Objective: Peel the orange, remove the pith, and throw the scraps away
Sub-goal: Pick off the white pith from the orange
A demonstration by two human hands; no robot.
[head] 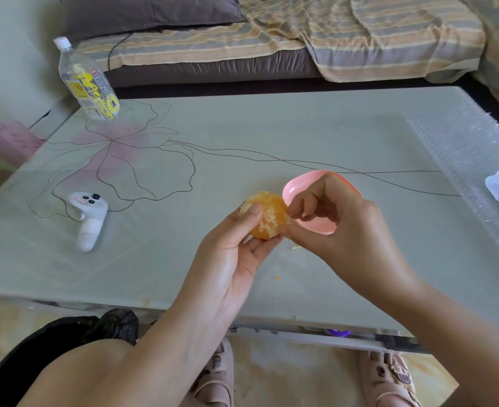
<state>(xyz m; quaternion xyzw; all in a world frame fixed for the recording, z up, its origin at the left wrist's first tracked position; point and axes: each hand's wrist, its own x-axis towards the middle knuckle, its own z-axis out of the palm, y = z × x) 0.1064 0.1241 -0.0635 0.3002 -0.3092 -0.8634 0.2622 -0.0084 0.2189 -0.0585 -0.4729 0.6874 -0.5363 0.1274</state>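
A peeled orange (270, 218) with patches of white pith is held above the table in my left hand (236, 254), thumb on top and fingers underneath. My right hand (345, 227) is just right of the fruit, its fingertips pinched together at the orange's right side on a small bit of pith. Behind my right hand a pink bowl (298, 188) stands on the table, partly hidden by the fingers. A black bag (107, 324) sits below the table's front edge at the left.
The glass table (242, 142) carries a white controller (88, 218) at the left, a clear plastic bottle (88, 83) at the back left, and bubble wrap (477, 160) along the right. Small orange crumbs (277, 278) lie near the front. A sofa stands behind the table.
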